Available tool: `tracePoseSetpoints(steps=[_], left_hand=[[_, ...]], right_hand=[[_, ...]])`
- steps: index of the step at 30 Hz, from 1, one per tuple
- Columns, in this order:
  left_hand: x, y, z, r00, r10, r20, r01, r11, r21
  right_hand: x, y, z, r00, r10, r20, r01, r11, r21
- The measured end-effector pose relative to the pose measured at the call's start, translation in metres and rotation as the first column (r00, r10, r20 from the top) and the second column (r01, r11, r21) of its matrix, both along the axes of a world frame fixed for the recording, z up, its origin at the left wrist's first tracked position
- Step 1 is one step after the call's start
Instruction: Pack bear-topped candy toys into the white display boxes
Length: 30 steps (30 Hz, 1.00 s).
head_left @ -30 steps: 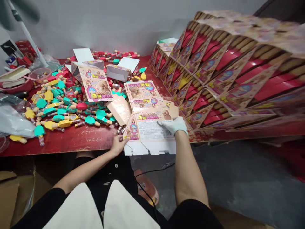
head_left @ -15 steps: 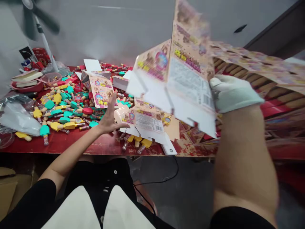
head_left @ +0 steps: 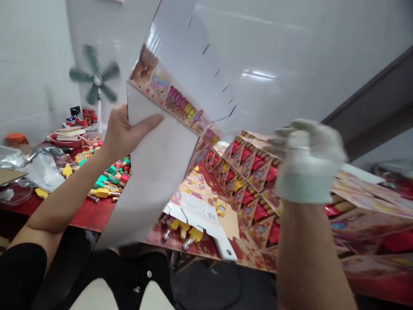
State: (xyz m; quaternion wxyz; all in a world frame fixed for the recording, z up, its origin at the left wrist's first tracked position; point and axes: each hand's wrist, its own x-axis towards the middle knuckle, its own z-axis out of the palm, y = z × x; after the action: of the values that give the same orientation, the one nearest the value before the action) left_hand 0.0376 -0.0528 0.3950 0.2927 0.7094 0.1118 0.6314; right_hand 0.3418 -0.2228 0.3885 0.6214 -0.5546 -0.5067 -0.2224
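Observation:
My bare left hand [head_left: 124, 131] grips a partly folded display carton [head_left: 158, 155] by its edge, thumb flat on the plain white panel. The carton is tilted up, with a printed pink strip across it and a slotted white panel rising above. My right hand [head_left: 309, 159], in a white glove, is raised apart from the carton, in front of filled cartons [head_left: 254, 185]. Motion blurs it, but its fingers look spread and nothing shows in them. On the table below lies another flat printed carton [head_left: 196, 202], beside a white handle-like object [head_left: 225, 245].
Yellow, green and red toy pieces [head_left: 109, 181] are heaped on the red table [head_left: 93, 213] at left. Behind them stand a fan [head_left: 97, 79] and a pink basket [head_left: 64, 142] with books. A clear plastic bag [head_left: 48, 172] lies at far left. Filled cartons are stacked at right.
The carton sheet has passed from my right hand to my left and moved left, its white side now facing me. My left hand has risen and closed on it. The view has turned right.

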Motion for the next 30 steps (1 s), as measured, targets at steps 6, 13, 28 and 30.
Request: tracePoseSetpoints(steps=[6, 13, 28, 30], left_hand=[[-0.011, -0.015, -0.043, 0.993, -0.115, 0.026, 0.118, 0.976, -0.182], [-0.017, -0.023, -0.122, 0.998, -0.008, -0.06, -0.01, 0.958, -0.287], [-0.112, 0.038, -0.118, 0.608, -0.706, -0.363, 0.359, 0.652, -0.668], [-0.109, 0.038, -0.136, 0.649, -0.634, -0.421, 0.32, 0.73, -0.605]], right_hand=[[-0.091, 0.02, 0.018, 0.816, -0.052, 0.576, 0.106, 0.993, -0.059], [-0.113, 0.078, -0.044, 0.821, -0.079, 0.565, 0.249, 0.941, -0.23], [-0.182, 0.079, -0.124, 0.599, 0.531, 0.599, -0.323, 0.845, -0.426], [-0.187, 0.072, -0.136, 0.613, 0.563, 0.554, -0.272, 0.809, -0.521]])
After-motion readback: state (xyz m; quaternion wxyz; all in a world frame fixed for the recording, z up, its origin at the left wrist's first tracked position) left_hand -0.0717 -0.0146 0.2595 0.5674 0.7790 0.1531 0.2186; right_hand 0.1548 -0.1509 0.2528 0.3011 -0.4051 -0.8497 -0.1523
